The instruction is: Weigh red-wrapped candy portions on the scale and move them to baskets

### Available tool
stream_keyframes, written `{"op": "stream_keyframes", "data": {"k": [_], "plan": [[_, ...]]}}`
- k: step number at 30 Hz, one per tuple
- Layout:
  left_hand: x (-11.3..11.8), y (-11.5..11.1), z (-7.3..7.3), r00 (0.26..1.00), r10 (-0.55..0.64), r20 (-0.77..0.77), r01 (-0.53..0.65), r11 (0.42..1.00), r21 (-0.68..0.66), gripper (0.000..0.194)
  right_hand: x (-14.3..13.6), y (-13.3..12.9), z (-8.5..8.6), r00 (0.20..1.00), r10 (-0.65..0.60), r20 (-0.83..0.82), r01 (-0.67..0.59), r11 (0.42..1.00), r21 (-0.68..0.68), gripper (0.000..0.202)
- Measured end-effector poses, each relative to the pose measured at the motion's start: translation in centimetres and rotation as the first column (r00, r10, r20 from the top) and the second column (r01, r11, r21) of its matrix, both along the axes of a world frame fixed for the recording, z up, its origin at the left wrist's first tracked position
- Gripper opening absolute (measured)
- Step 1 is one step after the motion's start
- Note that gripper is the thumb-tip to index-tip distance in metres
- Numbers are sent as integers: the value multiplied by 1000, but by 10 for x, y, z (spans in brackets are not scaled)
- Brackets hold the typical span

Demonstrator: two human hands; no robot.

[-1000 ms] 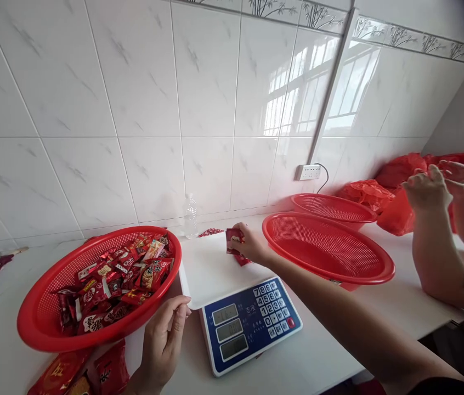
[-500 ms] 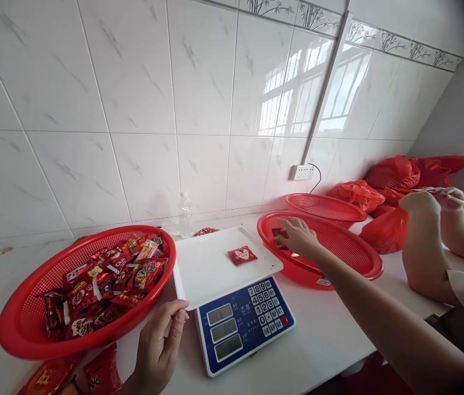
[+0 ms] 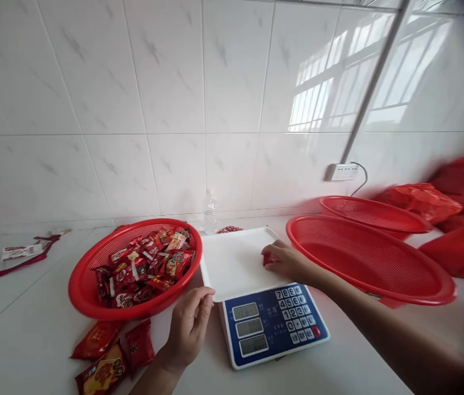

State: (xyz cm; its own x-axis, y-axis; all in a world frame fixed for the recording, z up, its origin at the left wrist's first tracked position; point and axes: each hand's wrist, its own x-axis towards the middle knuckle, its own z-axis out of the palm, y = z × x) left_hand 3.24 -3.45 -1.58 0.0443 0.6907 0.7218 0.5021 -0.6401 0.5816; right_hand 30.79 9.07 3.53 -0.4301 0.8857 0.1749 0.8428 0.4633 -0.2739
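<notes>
A digital scale (image 3: 275, 329) with a blue keypad panel and a white weighing tray (image 3: 232, 263) stands in front of me. My left hand (image 3: 191, 321) is closed, thumb and fingertips pinching the tray's near left corner. Over the tray's right side, my right hand (image 3: 283, 260) has its fingers closed around a small red packet (image 3: 267, 258). Most of that packet is hidden by the fingers. A red oval basket (image 3: 79, 280) holding many wrapped snack packets lies to the left. Just right of the tray stands another red basket (image 3: 380, 263), its inside partly visible.
Several snack packets (image 3: 104, 370) lie on the table below the left basket. Behind the tray stands a clear plastic bottle (image 3: 210, 213). A third red basket (image 3: 374, 211) and red plastic bags (image 3: 421, 203) are along the wall, under a power socket (image 3: 342, 172).
My right hand has moved left from the right basket to the tray, where a red packet lay in the open. My left hand stays at the tray corner. The view has turned right-to-left.
</notes>
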Motion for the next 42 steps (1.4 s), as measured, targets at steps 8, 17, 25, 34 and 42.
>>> {"op": "stream_keyframes", "data": {"k": [8, 17, 25, 34, 42], "plan": [[4, -3, 1, 998, -47, -33, 47, 999, -1, 16, 56, 16, 20, 918, -388, -82, 396, 886, 241, 31], [4, -3, 4, 998, -55, -42, 51, 996, -79, 22, -36, 12, 14, 996, -46, -75, 65, 962, 264, 31], [3, 3, -1, 1000, 0, 28, 3, 994, -114, 23, -188, 11, 22, 958, 287, -18, -286, 958, 33, 33], [2, 4, 0, 995, 20, 100, -4, 987, -160, 29, -208, -3, 25, 907, 288, -306, -314, 949, -38, 34], [2, 3, 3, 889, 65, 453, 79, 953, -292, 34, -137, -48, 33, 652, 241, -719, -398, 916, -54, 22]]}}
